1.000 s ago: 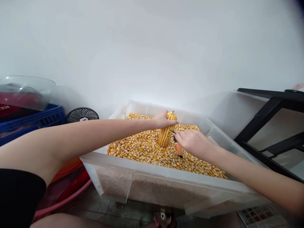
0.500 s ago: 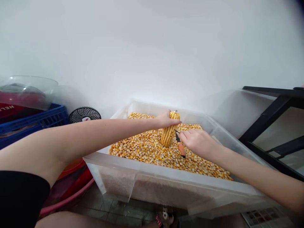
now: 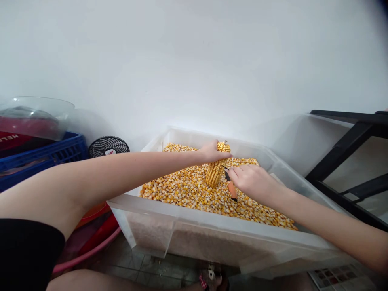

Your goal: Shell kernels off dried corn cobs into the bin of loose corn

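My left hand (image 3: 214,151) is wrapped round the upper part of a yellow ear of corn (image 3: 214,173), which stands tilted with its lower end at the loose kernels (image 3: 182,190). Close on its right, my right hand (image 3: 247,178) is closed, knuckles up. From its fingers a thin dark pointed tool (image 3: 225,167) sticks out toward the side of the cob. Just below these fingers shows an orange handle with black ends (image 3: 232,190), over the kernels. Whether handle and point belong to one tool, I cannot tell.
A translucent plastic bin (image 3: 212,220) holds the kernels, against a white wall (image 3: 194,68). To the left are a blue crate (image 3: 69,149), a black fan (image 3: 108,145) and a pink-rimmed basin (image 3: 91,252). A black frame (image 3: 342,151) stands at the right.
Almost nothing differs. The dark point by the cob has shifted very slightly to the left, while both hands keep their hold in the same place.
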A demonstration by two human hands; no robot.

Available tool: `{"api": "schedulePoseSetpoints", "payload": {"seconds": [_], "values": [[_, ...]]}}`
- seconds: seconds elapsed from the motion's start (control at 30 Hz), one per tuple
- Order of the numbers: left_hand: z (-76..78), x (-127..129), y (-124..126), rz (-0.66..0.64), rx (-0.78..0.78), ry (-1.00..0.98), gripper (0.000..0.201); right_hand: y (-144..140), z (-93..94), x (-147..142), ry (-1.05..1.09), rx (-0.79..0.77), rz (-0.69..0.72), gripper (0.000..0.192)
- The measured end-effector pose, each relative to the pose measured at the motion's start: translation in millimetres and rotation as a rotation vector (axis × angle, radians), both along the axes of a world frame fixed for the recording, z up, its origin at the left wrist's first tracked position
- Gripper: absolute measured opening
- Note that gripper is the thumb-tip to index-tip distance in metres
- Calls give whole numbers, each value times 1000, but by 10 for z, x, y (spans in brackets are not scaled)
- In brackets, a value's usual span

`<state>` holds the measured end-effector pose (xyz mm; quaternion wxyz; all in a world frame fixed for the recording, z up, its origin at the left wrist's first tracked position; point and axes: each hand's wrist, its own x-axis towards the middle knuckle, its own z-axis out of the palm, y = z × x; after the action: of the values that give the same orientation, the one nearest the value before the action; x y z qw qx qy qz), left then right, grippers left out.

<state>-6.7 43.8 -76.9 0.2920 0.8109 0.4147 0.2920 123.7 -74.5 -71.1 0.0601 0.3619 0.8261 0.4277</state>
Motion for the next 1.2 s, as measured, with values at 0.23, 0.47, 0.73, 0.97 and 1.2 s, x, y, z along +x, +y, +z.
{"api": "schedulePoseSetpoints", "payload": {"seconds": [0.23,0.47,0.73,0.97,1.2], "values": [[3,0,0,7,2,1,63,4,-2,12,39,12,23,12],[10,3,-37,43,22,49,63,36,-5,34,44,-29,7,10],[24,2,-72,113,62,88,62,50,4,-7,-27,-80,-38,13],[27,-3,-86,132,66,82,60,109,10,35,155,-141,-147,15],[48,2,-102,109,107,122,63,170,-56,15,4,-123,-76,13]]}}
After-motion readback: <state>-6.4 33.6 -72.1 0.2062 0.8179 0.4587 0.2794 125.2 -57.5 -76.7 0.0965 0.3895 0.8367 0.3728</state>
